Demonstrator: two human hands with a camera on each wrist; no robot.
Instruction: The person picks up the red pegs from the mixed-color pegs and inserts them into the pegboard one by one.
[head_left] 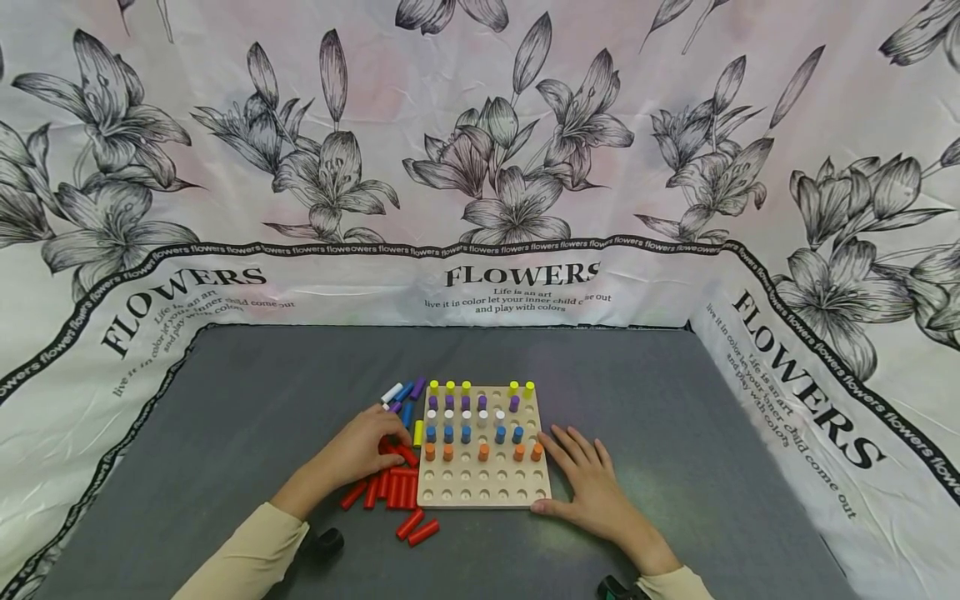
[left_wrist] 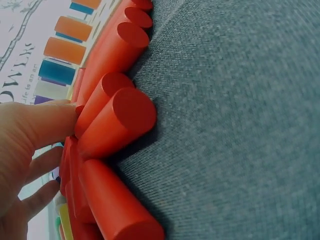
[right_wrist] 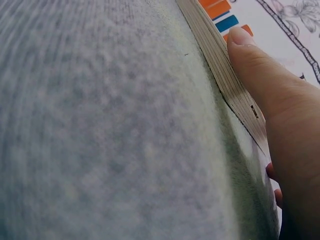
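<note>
A square wooden pegboard (head_left: 483, 492) lies on the grey table. Rows of yellow, purple, white, blue and orange pegs (head_left: 483, 452) stand upright in it, with bare holes in the front rows. At its left side, my left hand (head_left: 367, 446) reaches down among loose red pegs (head_left: 405, 490), fingers bent. In the left wrist view, the thumb touches the red pegs (left_wrist: 120, 120); whether it pinches one is hidden. My right hand (head_left: 588, 487) rests spread at the board's right edge, thumb at the near corner. The right wrist view shows that thumb against the board's layered edge (right_wrist: 220, 70).
White, blue and purple pegs (head_left: 405, 392) and a yellow peg (head_left: 418, 432) lie loose left of the board. Two red pegs (head_left: 417, 532) lie nearer the front. A flower-printed cloth (head_left: 517, 167) borders the table at the back and sides.
</note>
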